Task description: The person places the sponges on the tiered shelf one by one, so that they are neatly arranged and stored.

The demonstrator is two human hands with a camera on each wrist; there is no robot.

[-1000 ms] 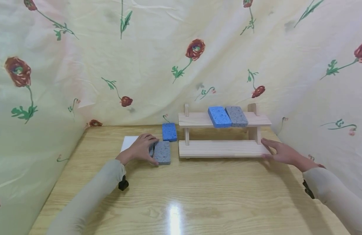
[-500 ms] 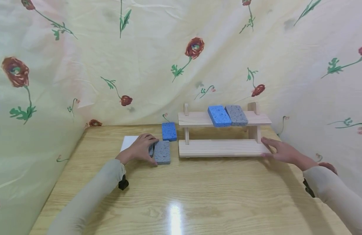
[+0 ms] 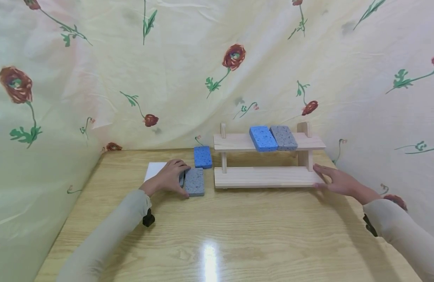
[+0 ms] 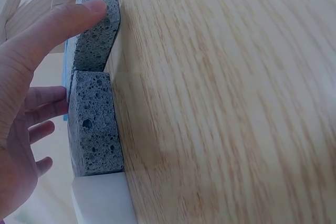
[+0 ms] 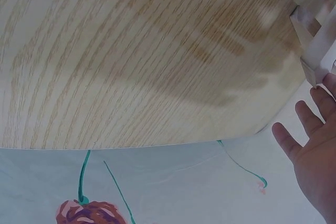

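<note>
My left hand (image 3: 170, 178) spans a grey sponge (image 3: 195, 182) lying flat on the table, thumb at its near edge and fingertips at the far side. Under the palm, a second grey sponge (image 4: 97, 129) sits directly beside the first and is mostly covered in the head view. A blue sponge (image 3: 202, 157) lies just behind them. My right hand (image 3: 338, 182) touches the right end of a two-tier wooden shelf (image 3: 266, 177). Its fingers look fairly straight in the right wrist view. On the upper tier rest a blue sponge (image 3: 263, 138) and a grey sponge (image 3: 283, 138), side by side.
A white block (image 3: 154, 170) is left of the grey sponges, partly behind the left hand. Wood-grain table (image 3: 238, 231) extends in front of the shelf. Flower-patterned cloth (image 3: 188, 78) hangs behind and at both sides.
Both hands keep their places at the grey sponge and the shelf end. The head view has shifted slightly; no object has visibly moved.
</note>
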